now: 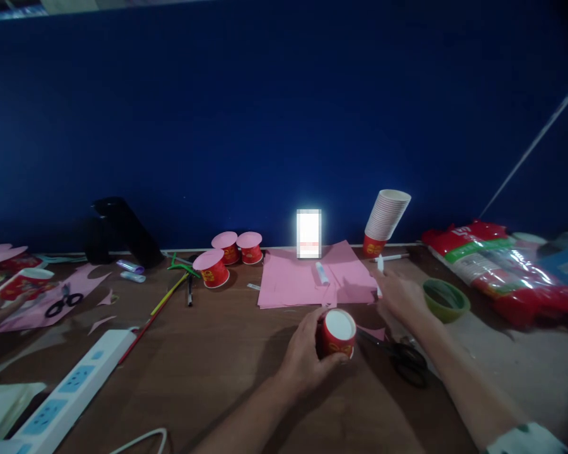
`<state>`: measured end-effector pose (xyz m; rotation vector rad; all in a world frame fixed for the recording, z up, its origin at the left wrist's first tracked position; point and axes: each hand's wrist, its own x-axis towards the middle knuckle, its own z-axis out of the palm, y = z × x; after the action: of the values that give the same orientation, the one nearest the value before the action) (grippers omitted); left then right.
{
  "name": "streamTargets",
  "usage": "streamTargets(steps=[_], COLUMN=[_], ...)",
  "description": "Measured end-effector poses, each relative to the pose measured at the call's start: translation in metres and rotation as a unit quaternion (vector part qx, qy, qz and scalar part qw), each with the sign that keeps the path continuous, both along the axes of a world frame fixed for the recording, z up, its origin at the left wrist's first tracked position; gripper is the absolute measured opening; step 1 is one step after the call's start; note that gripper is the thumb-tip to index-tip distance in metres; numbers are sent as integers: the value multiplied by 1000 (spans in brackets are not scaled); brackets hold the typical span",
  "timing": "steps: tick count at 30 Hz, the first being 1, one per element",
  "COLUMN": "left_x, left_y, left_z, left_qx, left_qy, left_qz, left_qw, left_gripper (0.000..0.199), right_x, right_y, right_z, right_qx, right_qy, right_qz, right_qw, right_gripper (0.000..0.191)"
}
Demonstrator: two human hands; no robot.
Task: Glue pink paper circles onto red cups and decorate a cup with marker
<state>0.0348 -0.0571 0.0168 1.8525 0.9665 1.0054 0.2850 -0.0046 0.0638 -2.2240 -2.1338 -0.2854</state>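
Note:
My left hand [305,350] is wrapped round the side of a red paper cup [339,334], which stands upside down with its white base facing up. Farther right, my right hand [400,296] has its fingertips closed on a slim white stick [380,262], perhaps a glue stick or pen; its middle is hidden by the fingers. Pink paper sheets [288,284] lie just beyond both hands, with a clear-and-blue glue stick [322,273] on them. Black-handled scissors [409,362] rest between the cup and my right forearm.
Several red cups with pink paper discs [211,268] stand back left. Behind are a tilted cup stack [387,214], a marker [392,258] and a bright blurred screen [308,233]. Green tape [447,301] and red packages [492,265] lie right; a power strip [76,391] and another person's hand [2,312] left.

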Motion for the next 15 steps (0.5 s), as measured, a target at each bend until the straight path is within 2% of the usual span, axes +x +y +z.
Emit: streamTargets(steps=[3, 8, 12, 15], left_x=[1, 1, 1, 0], left_y=[1, 0, 1, 6], left_z=[2, 5, 8, 8], left_qx=[-8, -50, -111, -198], left_qy=[-4, -28, -135, -243], left_qz=[-4, 8, -12, -1], left_qw=[1000, 998, 984, 950], left_gripper=[67, 65, 58, 56], right_x=[3, 15, 17, 7], right_y=[5, 11, 9, -3], right_z=[-5, -15, -12, -4], right_qx=[3, 26, 81, 118], right_qy=[13, 60, 107, 150], right_qz=[-10, -16, -8, 32], right_qw=[1000, 998, 991, 981], right_gripper=[35, 28, 36, 41])
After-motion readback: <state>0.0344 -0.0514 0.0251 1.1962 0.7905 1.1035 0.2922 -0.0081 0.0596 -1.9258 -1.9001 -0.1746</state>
